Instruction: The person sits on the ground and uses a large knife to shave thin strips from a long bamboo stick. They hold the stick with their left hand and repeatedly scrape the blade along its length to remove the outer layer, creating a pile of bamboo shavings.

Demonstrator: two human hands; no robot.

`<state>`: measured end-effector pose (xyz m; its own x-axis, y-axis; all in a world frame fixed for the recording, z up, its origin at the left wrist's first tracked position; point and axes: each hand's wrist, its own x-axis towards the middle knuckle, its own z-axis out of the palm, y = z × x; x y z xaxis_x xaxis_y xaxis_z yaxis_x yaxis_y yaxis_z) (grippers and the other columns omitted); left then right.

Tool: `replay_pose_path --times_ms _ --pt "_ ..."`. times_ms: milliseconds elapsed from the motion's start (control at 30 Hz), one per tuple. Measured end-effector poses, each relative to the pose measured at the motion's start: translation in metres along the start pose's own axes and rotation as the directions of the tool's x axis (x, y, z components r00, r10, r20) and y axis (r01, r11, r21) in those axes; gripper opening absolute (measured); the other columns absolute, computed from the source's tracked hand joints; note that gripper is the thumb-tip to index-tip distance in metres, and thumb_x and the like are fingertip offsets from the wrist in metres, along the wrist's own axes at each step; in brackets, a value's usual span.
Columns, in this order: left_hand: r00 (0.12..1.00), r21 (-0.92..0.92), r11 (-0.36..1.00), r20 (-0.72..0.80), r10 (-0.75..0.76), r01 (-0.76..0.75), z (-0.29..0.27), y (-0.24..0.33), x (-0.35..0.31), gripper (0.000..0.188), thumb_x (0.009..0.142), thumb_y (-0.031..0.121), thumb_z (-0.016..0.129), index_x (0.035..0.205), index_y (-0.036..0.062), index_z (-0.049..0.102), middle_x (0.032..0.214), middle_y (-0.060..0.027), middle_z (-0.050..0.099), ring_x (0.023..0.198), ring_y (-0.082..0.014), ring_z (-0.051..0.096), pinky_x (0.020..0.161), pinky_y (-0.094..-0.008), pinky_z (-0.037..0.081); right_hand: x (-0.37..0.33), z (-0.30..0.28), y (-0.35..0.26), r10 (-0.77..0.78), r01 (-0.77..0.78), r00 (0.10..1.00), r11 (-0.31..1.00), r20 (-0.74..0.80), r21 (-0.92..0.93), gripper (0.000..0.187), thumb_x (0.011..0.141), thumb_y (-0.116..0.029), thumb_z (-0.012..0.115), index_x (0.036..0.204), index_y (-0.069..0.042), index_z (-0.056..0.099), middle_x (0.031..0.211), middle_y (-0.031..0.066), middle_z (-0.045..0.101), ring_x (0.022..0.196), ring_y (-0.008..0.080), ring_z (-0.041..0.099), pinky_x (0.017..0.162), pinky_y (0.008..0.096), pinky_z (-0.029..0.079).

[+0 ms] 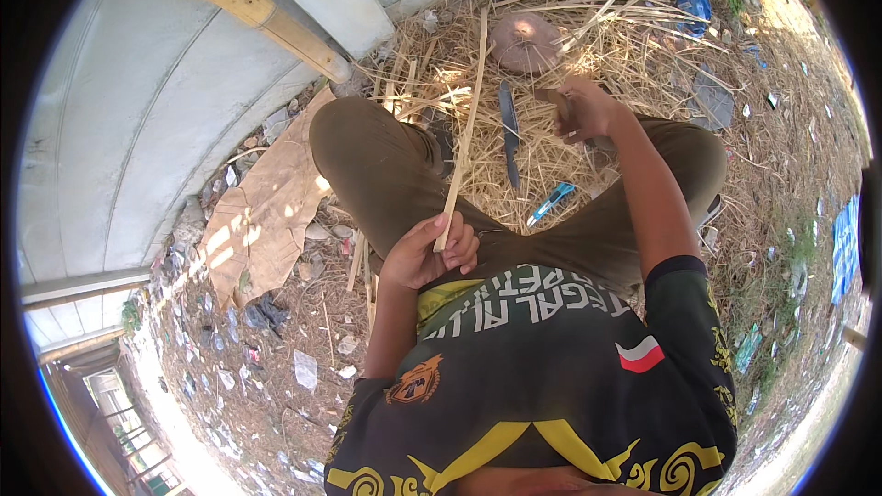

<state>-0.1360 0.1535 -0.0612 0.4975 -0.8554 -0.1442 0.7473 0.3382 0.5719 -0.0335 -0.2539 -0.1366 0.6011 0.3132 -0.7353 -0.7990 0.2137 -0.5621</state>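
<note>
My left hand point(432, 246), near my lap, is closed around the lower end of a long pale bamboo strip point(467, 133). The strip rises away from me past my left knee, its far end near a round brownish stone-like block point(525, 42). Raised over my right shin, my right hand point(588, 110) has its fingers curled round a short, flat brown piece point(549, 96); its kind is unclear. Between my legs a dark knife blade point(509, 133) lies on the shavings. Closer to me is a blue box cutter point(551, 203).
Bamboo shavings and split strips point(597, 0) cover the ground ahead. A flattened brown cardboard sheet point(266, 220) lies left of my knee, beside a pale wall point(165, 129). A thick bamboo pole point(239, 5) slants at upper left. Blue plastic point(694, 7) sits far right.
</note>
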Motion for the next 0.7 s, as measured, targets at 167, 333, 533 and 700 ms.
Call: replay_pose_path --times_ms 167,333,533,700 --pt "0.998 0.043 0.998 -0.040 -0.046 0.048 -0.001 -0.002 0.003 0.040 0.109 0.037 0.037 0.078 0.0123 0.039 0.067 0.0005 0.036 0.061 -0.0143 0.039 0.066 -0.0341 0.041 0.069 -0.007 0.052 0.016 0.009 0.968 0.995 -0.250 0.095 0.033 0.084 -0.037 0.062 0.092 -0.006 0.062 0.077 0.0112 0.062 0.074 0.0295 0.064 0.074 0.0445 0.053" --pt "0.992 0.039 0.999 -0.124 0.016 -0.011 0.007 -0.003 -0.005 0.040 0.109 0.037 0.036 0.078 0.0127 0.040 0.068 0.0011 0.035 0.060 -0.0132 0.038 0.065 -0.0333 0.040 0.079 0.013 0.073 -0.022 -0.105 0.926 0.944 -0.377 -0.312 0.025 0.089 -0.031 0.056 0.090 -0.006 0.052 0.069 0.0123 0.053 0.059 0.0274 0.056 0.056 0.0448 0.050" --pt "0.965 0.063 0.997 -0.261 -0.029 0.047 0.042 0.005 0.018 0.035 0.108 0.034 0.043 0.083 0.0102 0.045 0.070 0.0014 0.037 0.062 -0.0109 0.040 0.061 -0.0300 0.038 0.044 0.026 0.059 -0.305 0.065 0.840 0.878 -0.448 -0.475 0.036 0.087 -0.035 0.068 0.082 0.000 0.061 0.053 0.0078 0.053 0.042 0.0203 0.052 0.043 0.0386 0.043" --pt "0.904 0.031 0.998 -0.423 0.067 -0.060 0.081 0.029 0.025 0.029 0.107 0.032 0.046 0.090 0.0083 0.049 0.071 0.0032 0.038 0.058 -0.0082 0.040 0.055 -0.0280 0.035 -0.031 0.143 0.051 -0.744 0.564 0.590 0.658 -0.314 -0.499 0.032 0.092 -0.025 0.070 0.072 -0.001 0.062 0.055 0.0027 0.058 0.043 0.0136 0.056 0.042 0.0335 0.042"
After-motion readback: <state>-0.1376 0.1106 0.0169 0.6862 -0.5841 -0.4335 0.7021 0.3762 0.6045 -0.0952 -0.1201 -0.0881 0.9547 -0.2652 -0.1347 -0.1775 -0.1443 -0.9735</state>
